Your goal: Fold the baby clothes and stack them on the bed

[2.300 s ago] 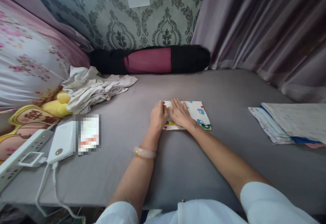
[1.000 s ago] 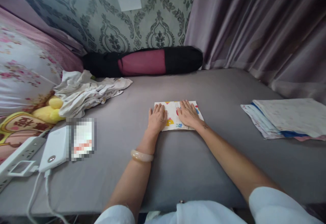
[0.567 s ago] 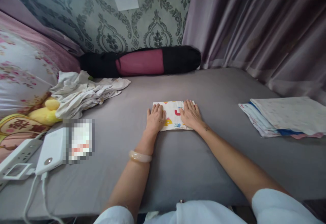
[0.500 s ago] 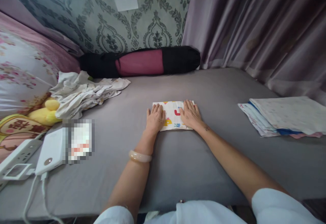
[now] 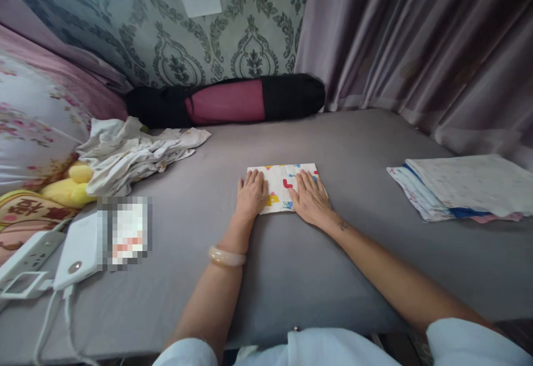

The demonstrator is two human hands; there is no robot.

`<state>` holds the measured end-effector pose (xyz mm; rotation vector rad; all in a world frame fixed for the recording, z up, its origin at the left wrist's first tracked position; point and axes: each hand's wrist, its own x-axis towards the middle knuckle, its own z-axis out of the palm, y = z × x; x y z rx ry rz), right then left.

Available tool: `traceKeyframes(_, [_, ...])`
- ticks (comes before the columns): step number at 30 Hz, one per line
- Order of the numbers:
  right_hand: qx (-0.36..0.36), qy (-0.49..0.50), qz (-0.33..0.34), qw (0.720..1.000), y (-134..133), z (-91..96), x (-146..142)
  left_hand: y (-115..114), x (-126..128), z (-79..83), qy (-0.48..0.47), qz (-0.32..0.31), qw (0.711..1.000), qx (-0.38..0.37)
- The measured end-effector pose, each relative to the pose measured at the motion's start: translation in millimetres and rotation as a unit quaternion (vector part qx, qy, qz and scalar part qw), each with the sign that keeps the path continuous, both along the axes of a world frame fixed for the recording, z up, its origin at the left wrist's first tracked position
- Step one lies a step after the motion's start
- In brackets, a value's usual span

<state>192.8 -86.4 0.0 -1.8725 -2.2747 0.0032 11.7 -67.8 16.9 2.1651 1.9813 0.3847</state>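
Now that the right hand (image 5: 310,199) has slid back, the folded cloth's (image 5: 280,188) far edge shows beyond its fingertips, and the fold seems to stay flat unaided. Beneath both hands' outstretched fingers, which grip nothing, the cloth lies between and under them; earlier the left hand (image 5: 252,194) was curled, with layers showing beyond the right.

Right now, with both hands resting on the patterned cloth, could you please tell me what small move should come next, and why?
Perhaps slide the left hand under the edge of the patterned cloth while the right hand steadies it: the cloth lies flat, both hands rest on top without gripping, and stacked cloths lie to the right.
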Motion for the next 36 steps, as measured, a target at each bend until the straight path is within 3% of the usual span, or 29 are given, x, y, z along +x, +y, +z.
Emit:
traceKeyframes(4, [-0.028, 0.033, 0.016, 0.999, 4, 2.5, 5, 1, -1, -0.1, 0.004, 0.015, 0.999, 0.035])
traceKeyframes(7, [-0.040, 0.108, 0.016, 0.993, 13, 9.2, 17, 2, -4, 1.6, 0.016, 0.077, 0.996, 0.052])
traceKeyframes(11, [-0.055, 0.222, -0.096, 0.969, 28, 25.0, 42, 1, -9, 5.0, 0.032, 0.158, 0.985, 0.054])
traceKeyframes(16, [-0.092, 0.240, -0.200, 0.946, 40, 31.7, 70, 2, -12, 3.8, 0.031, 0.176, 0.983, 0.033])
traceKeyframes(21, [-0.133, 0.275, -0.208, 0.929, 43, 25.8, 75, 4, -13, 3.7, 0.011, 0.184, 0.983, 0.008])
traceKeyframes(27, [-0.208, 0.242, -0.214, 0.923, 33, 44.5, 66, 5, -16, 7.9, -0.040, 0.199, 0.979, -0.030])
traceKeyframes(31, [-0.261, 0.310, -0.216, 0.888, 27, 51.6, 66, 9, -23, 8.6, -0.081, 0.192, 0.977, -0.042])
traceKeyframes(36, [-0.238, 0.348, -0.174, 0.890, 31, 47.8, 64, 12, -30, 12.5, -0.113, 0.194, 0.973, -0.059])
